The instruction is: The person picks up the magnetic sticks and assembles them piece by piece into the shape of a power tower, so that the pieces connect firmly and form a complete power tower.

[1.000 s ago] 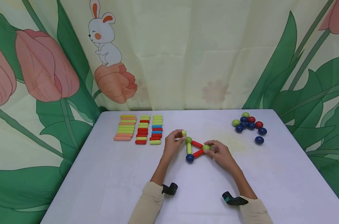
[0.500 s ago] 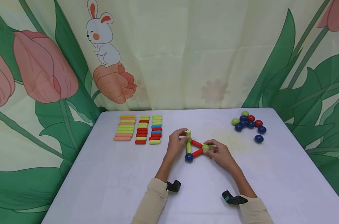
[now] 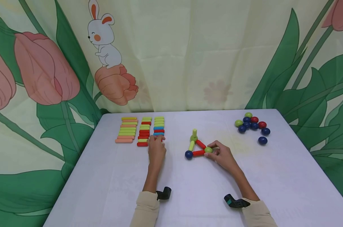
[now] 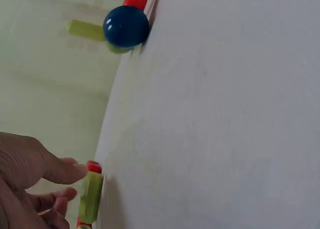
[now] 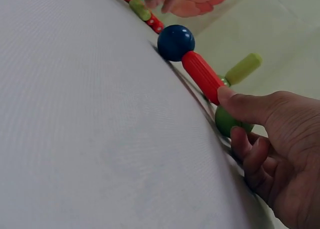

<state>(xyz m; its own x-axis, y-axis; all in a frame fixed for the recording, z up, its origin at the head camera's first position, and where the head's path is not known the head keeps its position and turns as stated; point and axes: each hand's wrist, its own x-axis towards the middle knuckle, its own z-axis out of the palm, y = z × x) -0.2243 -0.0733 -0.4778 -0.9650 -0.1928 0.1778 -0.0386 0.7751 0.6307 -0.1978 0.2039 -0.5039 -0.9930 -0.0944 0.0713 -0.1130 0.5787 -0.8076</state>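
On the table, a triangle of magnetic rods and balls has a blue ball (image 3: 189, 154) at its front left corner. Red rods (image 3: 198, 153) and a yellow-green rod (image 3: 191, 145) form its sides. A short yellow-green rod (image 3: 194, 131) stands up from the far green ball (image 3: 193, 138). My right hand (image 3: 223, 156) pinches the green ball (image 3: 208, 150) at the right corner between thumb and fingers. My left hand (image 3: 157, 151) is over the front of the rightmost rod column, thumb and fingers apart near a yellow-green rod (image 4: 91, 196) in the left wrist view.
Columns of rods, among them orange rods (image 3: 124, 141) and red rods (image 3: 142, 144), lie at the back left. Loose balls, including a red ball (image 3: 262, 125) and a dark blue ball (image 3: 262, 140), sit at the back right. A patterned curtain (image 3: 171, 63) hangs behind the table.
My left hand has let go of the short rod, now upright on the far green ball, and moved left to the rods. The triangle has turned slightly; my right hand still holds its corner.
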